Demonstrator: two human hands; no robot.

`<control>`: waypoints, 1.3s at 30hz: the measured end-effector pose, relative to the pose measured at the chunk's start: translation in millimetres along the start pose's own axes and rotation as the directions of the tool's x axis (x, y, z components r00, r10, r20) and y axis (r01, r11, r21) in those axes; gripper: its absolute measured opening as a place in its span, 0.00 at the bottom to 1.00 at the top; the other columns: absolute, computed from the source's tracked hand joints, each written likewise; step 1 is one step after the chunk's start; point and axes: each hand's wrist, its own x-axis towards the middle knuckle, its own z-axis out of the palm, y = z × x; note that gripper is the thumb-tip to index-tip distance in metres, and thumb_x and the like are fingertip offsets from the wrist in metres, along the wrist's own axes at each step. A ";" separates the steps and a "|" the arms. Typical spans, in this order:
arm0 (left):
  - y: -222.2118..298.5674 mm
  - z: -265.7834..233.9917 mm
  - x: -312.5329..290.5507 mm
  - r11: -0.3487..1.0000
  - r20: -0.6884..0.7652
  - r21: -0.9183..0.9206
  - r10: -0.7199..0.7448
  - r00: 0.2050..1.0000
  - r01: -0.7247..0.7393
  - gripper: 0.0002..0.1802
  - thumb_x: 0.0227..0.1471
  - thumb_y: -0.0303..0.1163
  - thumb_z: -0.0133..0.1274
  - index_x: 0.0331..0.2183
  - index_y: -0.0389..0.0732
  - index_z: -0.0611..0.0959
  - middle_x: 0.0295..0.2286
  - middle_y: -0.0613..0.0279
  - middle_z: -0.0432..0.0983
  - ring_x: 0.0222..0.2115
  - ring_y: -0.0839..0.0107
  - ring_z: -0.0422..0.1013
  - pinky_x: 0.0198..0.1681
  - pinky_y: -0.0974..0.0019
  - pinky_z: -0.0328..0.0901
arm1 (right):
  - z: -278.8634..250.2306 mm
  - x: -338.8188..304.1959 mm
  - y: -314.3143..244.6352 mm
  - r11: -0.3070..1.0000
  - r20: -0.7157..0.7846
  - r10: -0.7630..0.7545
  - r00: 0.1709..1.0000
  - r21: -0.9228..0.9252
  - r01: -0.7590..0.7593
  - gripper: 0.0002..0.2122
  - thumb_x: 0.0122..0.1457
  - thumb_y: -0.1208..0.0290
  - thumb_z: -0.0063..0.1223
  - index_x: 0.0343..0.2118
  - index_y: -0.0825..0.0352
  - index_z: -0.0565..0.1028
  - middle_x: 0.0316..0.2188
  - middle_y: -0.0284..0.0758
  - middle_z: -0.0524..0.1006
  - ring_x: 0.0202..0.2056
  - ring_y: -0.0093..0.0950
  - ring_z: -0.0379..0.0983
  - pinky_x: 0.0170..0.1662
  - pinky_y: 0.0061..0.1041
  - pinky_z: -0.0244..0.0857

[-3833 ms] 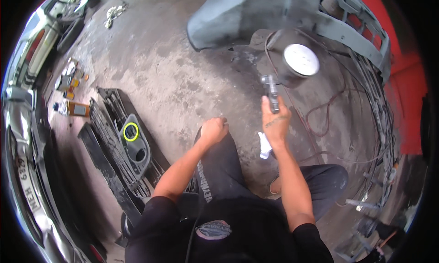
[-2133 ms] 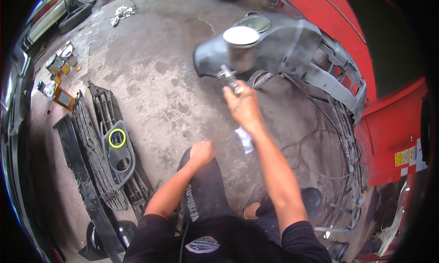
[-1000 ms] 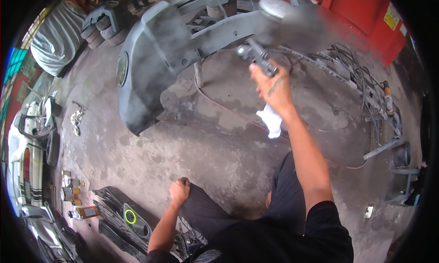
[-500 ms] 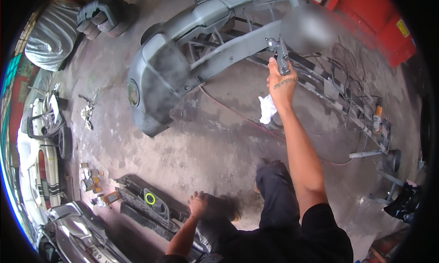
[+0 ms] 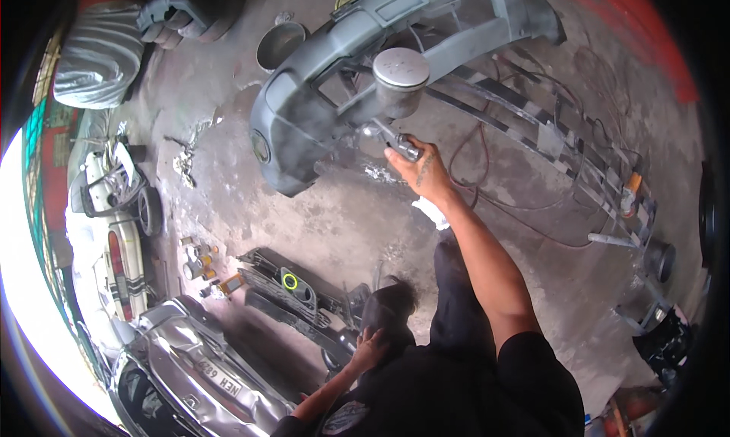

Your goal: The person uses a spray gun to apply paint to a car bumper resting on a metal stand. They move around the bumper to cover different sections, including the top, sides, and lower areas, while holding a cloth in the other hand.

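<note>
My right hand (image 5: 427,172) is closed round the handle of a metal spray gun (image 5: 408,146), held out in front of me. A round cup with a pale lid (image 5: 401,70) sits on top of the gun. Beyond the gun lies a large grey car bumper (image 5: 285,125), its near end to the left, with darker patches on its surface. A white cloth (image 5: 431,213) shows just below my right wrist; what holds it is hidden. My left hand (image 5: 370,349) rests on my left thigh with its fingers apart and nothing in it.
A long metal frame (image 5: 549,137) and a red hose (image 5: 480,180) lie right of the bumper. A round basin (image 5: 280,46) stands behind its left end. Several cans (image 5: 199,261), black trim parts (image 5: 285,292) and a silver car panel (image 5: 205,361) lie at lower left.
My right hand has swung the spray gun left and nearer, toward the bumper's near end. The view has shifted, and my left hand now lies higher on my thigh.
</note>
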 end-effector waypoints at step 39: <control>-184.7 -231.8 139.9 0.725 0.002 -0.688 -0.020 1.000 0.016 0.17 0.58 0.36 0.58 0.44 0.35 0.86 0.39 0.58 0.85 0.33 0.73 0.77 0.38 0.65 0.72 | -79.7 108.7 -176.9 0.834 -0.585 -0.195 0.787 -0.521 -0.180 0.20 0.61 0.60 0.60 0.45 0.75 0.80 0.27 0.52 0.82 0.34 0.47 0.82 0.44 0.42 0.73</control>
